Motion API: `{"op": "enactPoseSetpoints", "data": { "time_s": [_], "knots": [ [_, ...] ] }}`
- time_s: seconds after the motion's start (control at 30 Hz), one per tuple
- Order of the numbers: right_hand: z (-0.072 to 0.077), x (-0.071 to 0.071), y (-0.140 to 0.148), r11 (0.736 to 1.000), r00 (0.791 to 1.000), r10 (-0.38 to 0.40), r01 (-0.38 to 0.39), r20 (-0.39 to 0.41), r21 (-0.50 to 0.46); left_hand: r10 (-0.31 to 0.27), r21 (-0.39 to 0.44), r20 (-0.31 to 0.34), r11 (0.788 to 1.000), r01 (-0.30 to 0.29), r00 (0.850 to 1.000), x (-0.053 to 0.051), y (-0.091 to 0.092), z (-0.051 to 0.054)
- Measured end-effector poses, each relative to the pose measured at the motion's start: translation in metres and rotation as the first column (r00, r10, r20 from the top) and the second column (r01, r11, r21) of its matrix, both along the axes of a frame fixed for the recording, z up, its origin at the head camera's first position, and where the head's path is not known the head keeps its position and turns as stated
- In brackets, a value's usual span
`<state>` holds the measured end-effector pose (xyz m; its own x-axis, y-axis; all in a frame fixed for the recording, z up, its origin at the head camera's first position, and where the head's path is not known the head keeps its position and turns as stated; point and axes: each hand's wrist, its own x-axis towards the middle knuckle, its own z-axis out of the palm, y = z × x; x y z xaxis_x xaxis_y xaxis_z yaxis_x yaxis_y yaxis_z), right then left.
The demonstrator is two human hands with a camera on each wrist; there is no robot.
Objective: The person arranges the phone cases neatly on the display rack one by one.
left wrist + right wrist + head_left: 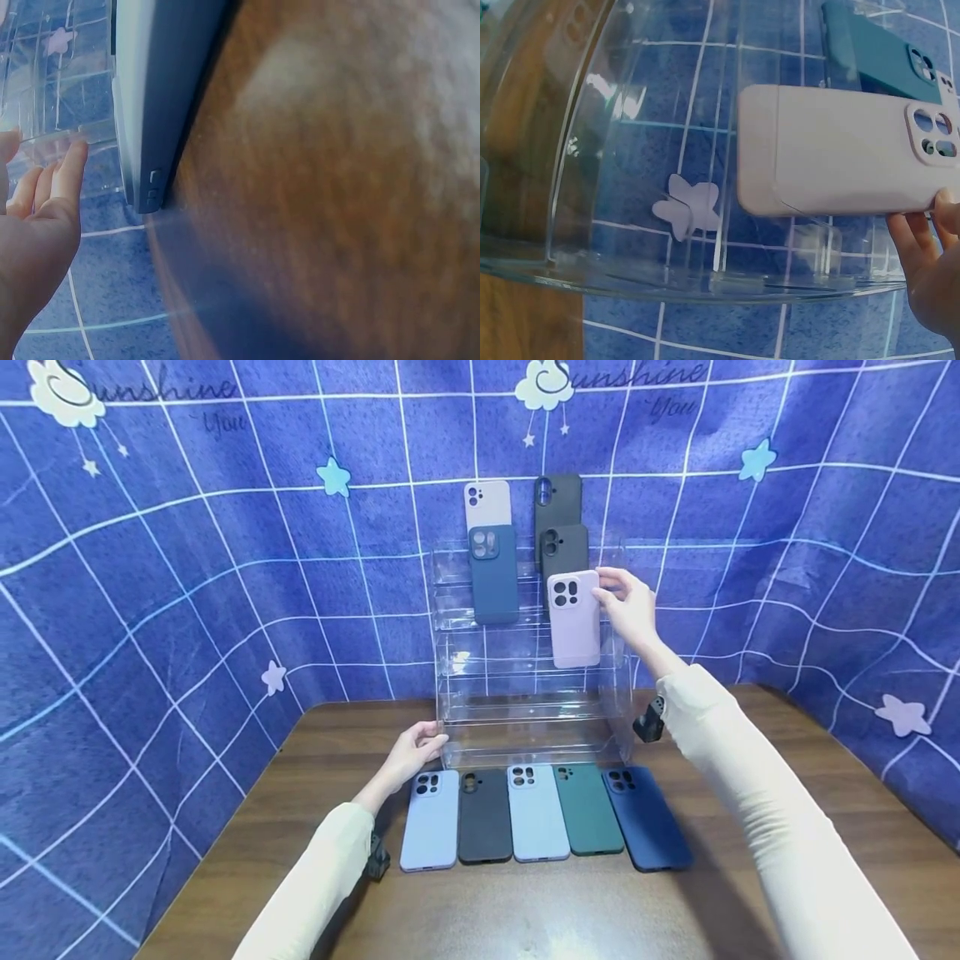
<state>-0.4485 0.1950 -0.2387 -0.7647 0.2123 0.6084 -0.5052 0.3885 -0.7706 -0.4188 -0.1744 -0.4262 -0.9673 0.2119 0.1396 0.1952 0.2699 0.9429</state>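
Observation:
A clear tiered display rack (517,732) stands on the table. My right hand (628,610) pinches the right edge of a pale lilac phone case (576,631), near its camera cutout. The case is upright at a middle tier on the rack's right; in the right wrist view its lower end (759,150) shows behind or at clear plastic, and I cannot tell whether it rests there. My left hand (414,752) holds the rack's lower left front edge between thumb and fingers (71,169). On upper tiers stand a blue case (495,585), a whitish case (487,503) and two black cases (567,545).
Along the rack's front lies a row of cases: periwinkle (430,827), black (485,822), light blue (540,822), green (592,818) and navy (651,827). A blue gridded cloth (225,568) hangs behind the wooden table (330,727).

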Motion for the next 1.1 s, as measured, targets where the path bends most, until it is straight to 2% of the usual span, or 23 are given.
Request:
{"op": "enactPoseSetpoints", "data": {
  "time_s": [0.17,0.33,0.63,0.9,1.1],
  "knots": [
    [-0.004,-0.004,0.001,0.998,0.999,0.017,-0.015,0.028,-0.068,-0.001,0.001,-0.005,1.0,0.001,1.0,0.001,0.0,0.0],
    [-0.008,-0.006,0.003,0.995,0.998,-0.018,0.025,0.064,-0.101,0.004,0.016,0.001,1.0,-0.004,1.0,-0.001,0.0,0.0],
    [-0.012,-0.006,0.002,0.991,0.995,-0.063,0.072,0.083,-0.112,0.0,0.005,-0.019,1.0,0.0,1.0,0.0,0.001,-0.002],
    [-0.016,-0.001,0.002,0.987,0.987,-0.16,0.16,0.032,0.009,0.003,0.012,-0.012,1.0,-0.003,1.0,-0.001,0.002,0.0],
    [-0.019,0.002,0.002,0.981,0.985,-0.16,0.151,0.064,0.126,0.007,-0.007,-0.014,1.0,-0.007,1.0,-0.001,0.001,-0.001]
  ]
}}
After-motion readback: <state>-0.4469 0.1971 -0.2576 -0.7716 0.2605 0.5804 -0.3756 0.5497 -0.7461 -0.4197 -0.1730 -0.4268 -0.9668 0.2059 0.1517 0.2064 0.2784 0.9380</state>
